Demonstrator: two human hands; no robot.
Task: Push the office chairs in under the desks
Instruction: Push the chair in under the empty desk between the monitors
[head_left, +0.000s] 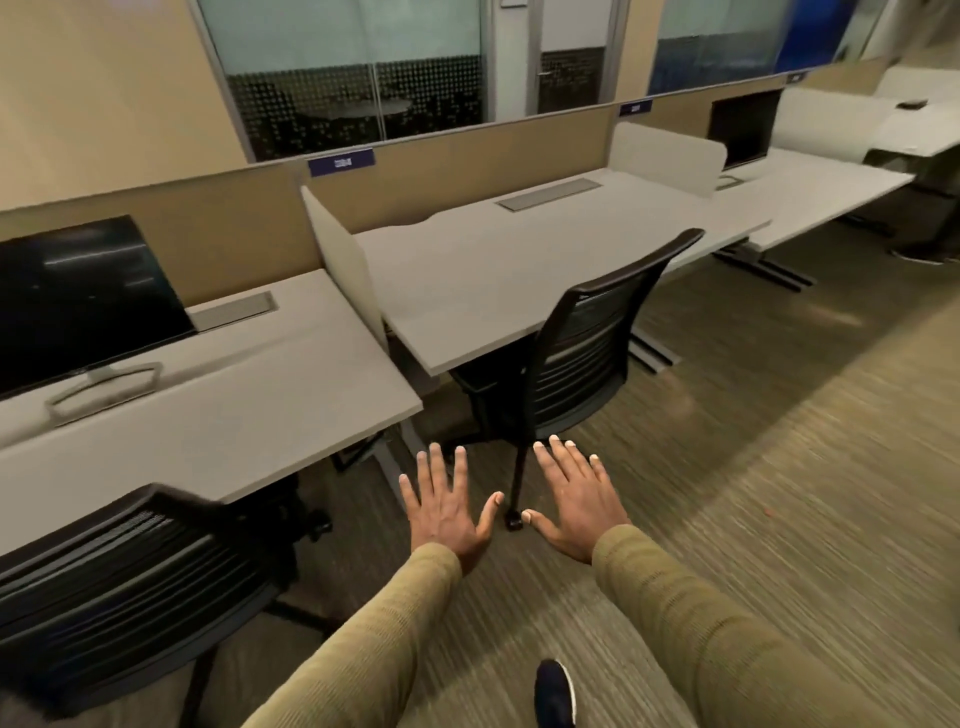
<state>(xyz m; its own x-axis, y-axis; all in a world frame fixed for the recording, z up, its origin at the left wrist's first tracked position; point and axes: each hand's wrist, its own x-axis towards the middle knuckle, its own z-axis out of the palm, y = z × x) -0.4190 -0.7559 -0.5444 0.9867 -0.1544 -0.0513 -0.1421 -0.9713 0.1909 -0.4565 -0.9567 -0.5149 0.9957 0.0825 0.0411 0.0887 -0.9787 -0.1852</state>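
Left blue tag (341, 162), partition (447, 158) behind the middle desk (483, 275): white lettering, seemingly one short word, was too blurred to read.
Right blue tag (635, 107): equally unreadable.

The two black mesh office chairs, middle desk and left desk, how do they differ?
The middle black mesh chair has its seat partly under the pale grey middle desk; the left black mesh chair hides its seat behind its backrest. The middle chair stands just beyond the open left hand and right hand; the left chair is off to the side, cut by the frame. Both have dark slatted backs, untouched.
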